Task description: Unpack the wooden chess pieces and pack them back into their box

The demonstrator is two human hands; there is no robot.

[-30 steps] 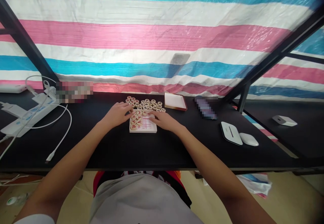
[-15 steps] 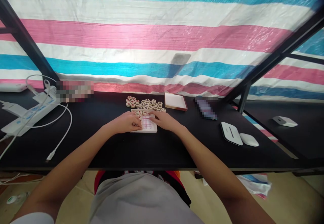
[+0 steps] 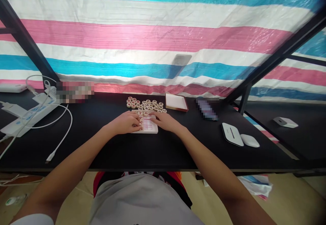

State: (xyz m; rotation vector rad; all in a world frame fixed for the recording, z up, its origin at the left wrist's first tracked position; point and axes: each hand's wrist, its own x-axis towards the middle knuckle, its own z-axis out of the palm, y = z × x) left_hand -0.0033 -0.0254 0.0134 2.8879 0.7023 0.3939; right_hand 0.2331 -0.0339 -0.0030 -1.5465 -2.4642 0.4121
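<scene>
A shallow white box [image 3: 154,131] lies on the black desk, with round xiangqi pieces [image 3: 140,113] in its left and back part. Pink-lined paper [image 3: 149,125] shows on its floor. Over the box's left side, my left hand [image 3: 124,122] has curled fingers and thumb closed on a xiangqi piece at the lower left, partly hidden by the fingers. My right hand [image 3: 164,120] rests across the right wall, thumb and forefinger apart, fingertips beside a piece in the back row. Just behind the box, several loose pieces [image 3: 149,103] with red or dark characters sit in a cluster.
An open box lid [image 3: 176,102] lies behind my right hand. Farther right are a blurred phone-like item [image 3: 207,109], a white flat device [image 3: 232,134] and a white mouse [image 3: 250,140]. At left, a power strip [image 3: 30,114] trails white cables [image 3: 68,123]. A striped tarp [image 3: 152,38] hangs behind.
My left hand's fingers have shifted slightly and lowered onto the pieces at the box's left side, with more of the piece column showing. My right hand has stayed nearly still.
</scene>
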